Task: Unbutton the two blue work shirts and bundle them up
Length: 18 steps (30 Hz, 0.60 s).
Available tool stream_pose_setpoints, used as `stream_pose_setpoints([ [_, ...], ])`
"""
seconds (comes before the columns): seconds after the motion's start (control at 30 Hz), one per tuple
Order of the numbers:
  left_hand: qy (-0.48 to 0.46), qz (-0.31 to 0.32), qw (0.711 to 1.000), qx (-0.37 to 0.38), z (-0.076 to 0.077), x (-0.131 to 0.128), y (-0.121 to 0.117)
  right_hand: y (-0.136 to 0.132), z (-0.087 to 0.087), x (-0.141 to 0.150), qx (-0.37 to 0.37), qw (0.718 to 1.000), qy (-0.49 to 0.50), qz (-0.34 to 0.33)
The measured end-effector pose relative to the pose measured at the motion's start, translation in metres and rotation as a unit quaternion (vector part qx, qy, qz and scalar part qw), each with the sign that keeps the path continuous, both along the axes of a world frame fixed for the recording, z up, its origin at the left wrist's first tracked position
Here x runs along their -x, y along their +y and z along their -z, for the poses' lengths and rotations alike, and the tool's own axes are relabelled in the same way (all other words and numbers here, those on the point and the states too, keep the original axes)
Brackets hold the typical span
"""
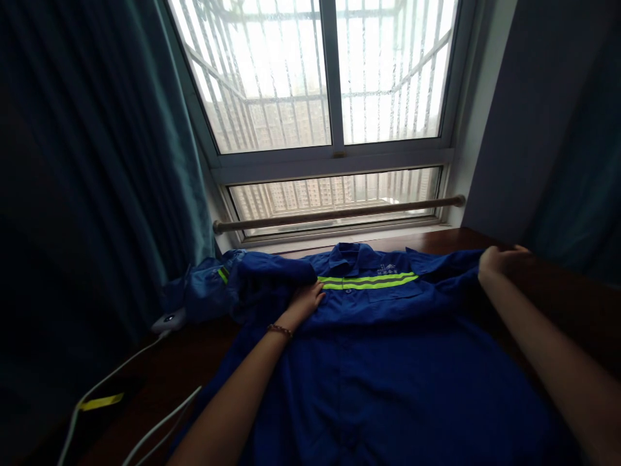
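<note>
A blue work shirt point(388, 375) with a collar, a yellow-green reflective band and a small white chest print lies front up on a dark wooden surface. My left hand point(308, 299) rests flat on its chest beside the band, fingers stretched out. One sleeve point(276, 265) lies folded and bunched above that hand. On the other side, the second sleeve point(451, 262) stretches out to my right hand point(499, 259), which is closed on its end; the fingers are partly hidden and dim.
More blue cloth with a reflective strip point(204, 285) is heaped at the left, by a white device point(169, 320) with a cable point(114, 372). A yellow strip point(101, 402) lies nearby. Behind stand a barred window point(334, 77), a rail point(339, 213) and a curtain point(160, 129).
</note>
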State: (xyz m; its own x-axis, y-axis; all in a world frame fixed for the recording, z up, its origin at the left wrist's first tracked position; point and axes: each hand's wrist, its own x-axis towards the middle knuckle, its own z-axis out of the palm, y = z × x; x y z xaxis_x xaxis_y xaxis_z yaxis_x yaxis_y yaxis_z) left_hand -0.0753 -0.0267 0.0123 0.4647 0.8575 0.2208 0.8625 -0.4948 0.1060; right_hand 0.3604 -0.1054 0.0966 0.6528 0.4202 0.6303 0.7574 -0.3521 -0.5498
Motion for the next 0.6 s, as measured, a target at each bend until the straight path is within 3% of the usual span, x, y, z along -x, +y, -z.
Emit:
stream_pose_setpoints([
  [0.07,-0.005,-0.022,1.000,-0.018,0.003,-0.001,0.002,0.011,0.007,0.025,-0.027,0.999,0.024,0.031],
  [0.1,-0.006,-0.033,0.999,-0.028,0.004,-0.002,0.002,0.016,0.013,0.045,-0.016,1.000,0.015,-0.016],
  [0.2,-0.002,-0.070,0.997,-0.040,0.006,-0.004,0.001,0.030,0.038,0.115,0.145,0.967,0.011,-0.208],
  [0.3,0.003,-0.116,0.993,-0.014,0.004,-0.010,0.000,0.044,0.069,0.168,0.303,0.917,0.036,-0.258],
  [0.37,0.006,-0.144,0.990,0.008,-0.001,-0.015,0.002,0.056,0.083,0.180,0.359,0.895,0.014,-0.265],
  [0.47,0.010,-0.173,0.984,0.034,-0.010,-0.029,0.010,0.076,0.090,0.176,0.385,0.875,-0.026,-0.290],
  [0.6,-0.022,-0.128,0.989,0.069,-0.017,-0.054,0.025,0.090,0.088,0.166,0.377,0.872,-0.048,-0.308],
])
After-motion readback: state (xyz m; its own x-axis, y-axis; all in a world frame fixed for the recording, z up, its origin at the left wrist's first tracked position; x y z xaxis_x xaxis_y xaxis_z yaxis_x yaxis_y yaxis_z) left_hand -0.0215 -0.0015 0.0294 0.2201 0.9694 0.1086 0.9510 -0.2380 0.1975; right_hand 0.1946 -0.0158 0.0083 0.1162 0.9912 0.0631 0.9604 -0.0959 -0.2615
